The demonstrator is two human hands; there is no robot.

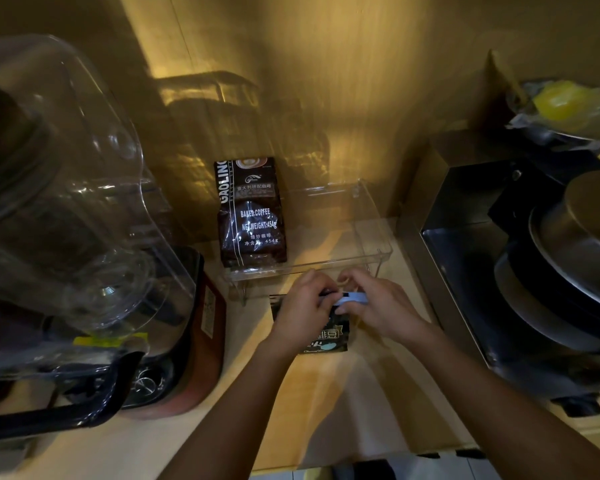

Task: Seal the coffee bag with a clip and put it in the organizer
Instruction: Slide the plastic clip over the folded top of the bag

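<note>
Bag: small, dark, flat on the bench just in front of the organizer, top end toward it. Not yet inside.

Clip: pale blue, lying across the bag's top edge. Whether it is fully pressed home cannot be told; the fingers hide the fold.

Left hand: grip closed on the bag's top, pinning the fold at the clip's left end.

Right hand: grip narrow, closed on the clip, fingertips over its right part.

Organizer: clear plastic bin, open top, raised on short legs, at the back of the bench. A larger coffee pack stands upright in its left side; the right side behind the hands looks free.

Blender: left of the organizer, well clear of the work.

Step in hand: sealing, by appearance near its end. Next move, as judged: press the clip shut along the fold, then lift the bag over the organizer's front wall into the free space right of the pack.
</note>
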